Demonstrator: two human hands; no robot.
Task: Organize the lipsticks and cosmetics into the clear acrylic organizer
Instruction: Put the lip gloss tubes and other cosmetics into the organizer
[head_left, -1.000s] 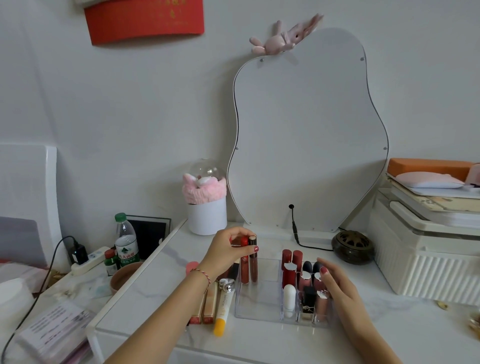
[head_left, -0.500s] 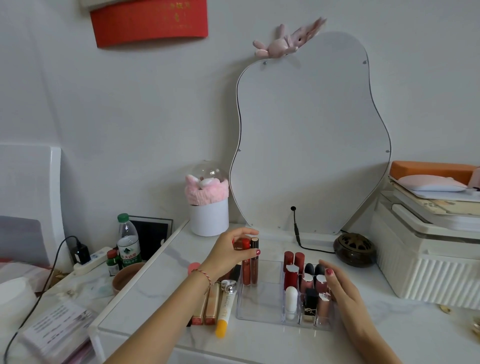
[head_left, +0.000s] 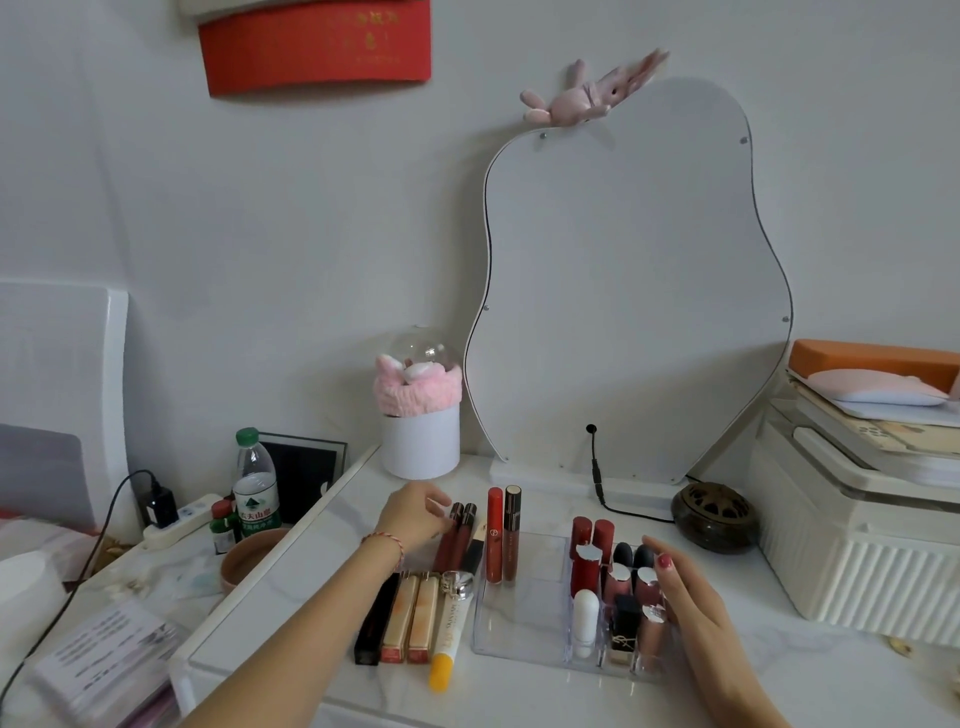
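The clear acrylic organizer (head_left: 524, 631) stands on the white tabletop. Its right cells hold several lipsticks (head_left: 589, 558) and a white stick (head_left: 585, 621). A red tube (head_left: 494, 535) and a brown tube (head_left: 512, 535) stand upright in its back-left compartment. My left hand (head_left: 413, 519) has its fingers curled at the caps of two dark red gloss tubes (head_left: 457, 538) lying left of the organizer and pinches the nearer one. My right hand (head_left: 691, 597) rests with straight fingers against the organizer's right side.
A black tube (head_left: 375, 621), two gold tubes (head_left: 413, 616) and a white tube with a yellow cap (head_left: 451, 631) lie in front of my left forearm. Behind stand a mirror (head_left: 628, 291), a white pot (head_left: 421, 439) and a dark burner (head_left: 714, 514). A white storage box (head_left: 857, 545) stands at the right.
My left hand let go of the red and brown tubes, which now stand in the organizer, and moved left to the lying dark red tubes. My right hand stayed in place.
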